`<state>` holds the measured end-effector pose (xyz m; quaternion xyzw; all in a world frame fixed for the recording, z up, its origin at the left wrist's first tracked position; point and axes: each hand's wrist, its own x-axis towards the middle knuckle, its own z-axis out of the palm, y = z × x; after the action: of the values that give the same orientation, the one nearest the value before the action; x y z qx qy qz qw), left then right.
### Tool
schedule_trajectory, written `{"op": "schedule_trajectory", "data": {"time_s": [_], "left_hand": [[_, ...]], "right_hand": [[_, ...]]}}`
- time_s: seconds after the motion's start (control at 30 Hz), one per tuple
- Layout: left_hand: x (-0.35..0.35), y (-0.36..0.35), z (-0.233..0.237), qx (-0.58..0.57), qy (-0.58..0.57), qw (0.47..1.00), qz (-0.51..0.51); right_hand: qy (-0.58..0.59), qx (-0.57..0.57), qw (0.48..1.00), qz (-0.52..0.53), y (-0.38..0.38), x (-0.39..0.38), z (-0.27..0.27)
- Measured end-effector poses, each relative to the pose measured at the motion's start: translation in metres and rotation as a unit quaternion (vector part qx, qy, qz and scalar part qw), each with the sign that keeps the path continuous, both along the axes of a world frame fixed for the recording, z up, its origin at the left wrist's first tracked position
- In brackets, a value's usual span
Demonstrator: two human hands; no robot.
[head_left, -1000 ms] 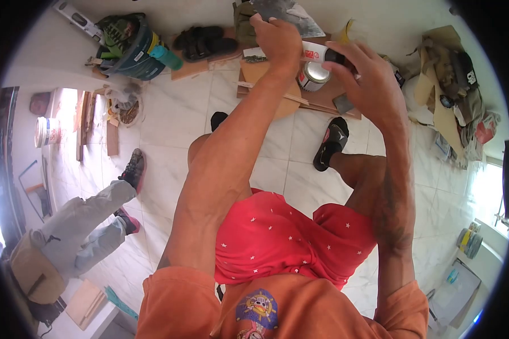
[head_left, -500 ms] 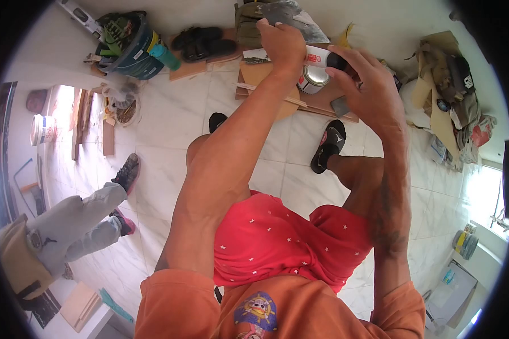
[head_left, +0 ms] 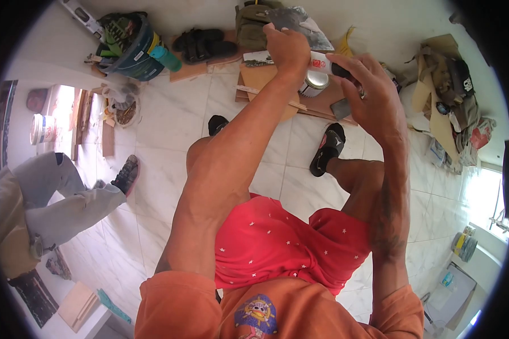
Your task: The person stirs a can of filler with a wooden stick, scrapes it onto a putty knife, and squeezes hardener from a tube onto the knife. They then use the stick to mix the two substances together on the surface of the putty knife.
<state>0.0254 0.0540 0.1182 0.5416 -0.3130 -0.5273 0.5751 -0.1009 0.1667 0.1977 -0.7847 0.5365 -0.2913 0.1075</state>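
Note:
My left hand [head_left: 289, 50] is closed at the near edge of a flat grey plate [head_left: 306, 29] with whitish smears. Most of its fingers are hidden behind the back of the hand. A white tube [head_left: 319, 62] with red print runs from behind my left wrist to my right. My right hand [head_left: 372, 90] has its thumb and fingers curled around the black end [head_left: 340, 70] of that tube. Just below the tube stands a round lidded tin [head_left: 314, 83], resting on brown boards [head_left: 332, 101] on the floor. A small dark grey piece [head_left: 341, 108] lies beside it.
To the left, another person's legs [head_left: 76, 212] in light trousers show. Black sandals [head_left: 205, 45], a dark bucket [head_left: 136, 53] with a teal bottle [head_left: 165, 58], and a green bag [head_left: 251, 27] line the wall. Cardboard and bags [head_left: 444, 107] are heaped at right.
Both my hands, the plate and the tube have shifted slightly right and down in view. My right fingers have curled more around the black end. The other person's legs have changed position.

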Motion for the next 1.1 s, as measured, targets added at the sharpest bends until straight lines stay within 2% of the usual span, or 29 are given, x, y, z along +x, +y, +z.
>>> {"op": "schedule_trajectory", "data": {"time_s": [0.07,0.17,0.27,0.37,0.47,0.57,0.67,0.77,0.83,0.93,0.97,1.07,1.1], "left_hand": [[0.0,0.0,0.003,0.002,0.013,1.0,-0.002],[-0.002,-0.006,-0.007,-0.011,-0.022,1.0,0.006],[-0.002,-0.006,-0.009,-0.009,-0.057,0.998,0.015],[-0.001,-0.009,-0.012,-0.005,-0.049,0.999,0.013],[0.002,-0.011,-0.012,-0.01,-0.047,0.999,0.015],[0.004,-0.002,0.002,0.016,-0.029,0.999,0.013],[0.004,-0.006,-0.006,0.015,-0.034,0.999,0.012],[0.005,-0.011,-0.012,0.003,-0.004,1.0,0.012],[0.009,-0.012,-0.011,-0.001,0.045,0.999,-0.005],[0.018,-0.01,0.0,0.045,0.052,0.997,-0.021],[0.021,-0.008,0.005,0.049,0.064,0.997,-0.013],[0.029,-0.003,0.017,0.059,0.122,0.991,-0.002],[0.033,-0.004,0.015,0.057,0.154,0.986,-0.003]], "right_hand": [[0.008,-0.041,0.999,0.018,-0.001,-0.002,-0.004],[-0.044,-0.002,0.999,-0.029,0.005,0.009,0.006],[-0.037,0.093,0.989,-0.112,0.003,0.01,0.004],[-0.003,-0.01,1.0,-0.022,0.004,0.004,0.001],[-0.026,-0.046,0.999,0.008,0.004,0.006,0.001],[-0.038,0.005,0.997,-0.072,0.006,0.012,0.001],[-0.071,0.019,0.995,-0.066,0.006,0.007,-0.001],[-0.185,0.043,0.98,-0.057,0.006,-0.002,-0.006],[-0.223,0.096,0.968,-0.068,0.007,-0.012,-0.009],[-0.26,0.195,0.942,-0.085,0.007,-0.026,-0.006],[-0.269,0.232,0.931,-0.091,0.007,-0.029,-0.005],[-0.26,0.247,0.928,-0.103,-0.012,-0.039,-0.024],[-0.188,0.231,0.95,-0.092,-0.024,-0.046,-0.042]]}}
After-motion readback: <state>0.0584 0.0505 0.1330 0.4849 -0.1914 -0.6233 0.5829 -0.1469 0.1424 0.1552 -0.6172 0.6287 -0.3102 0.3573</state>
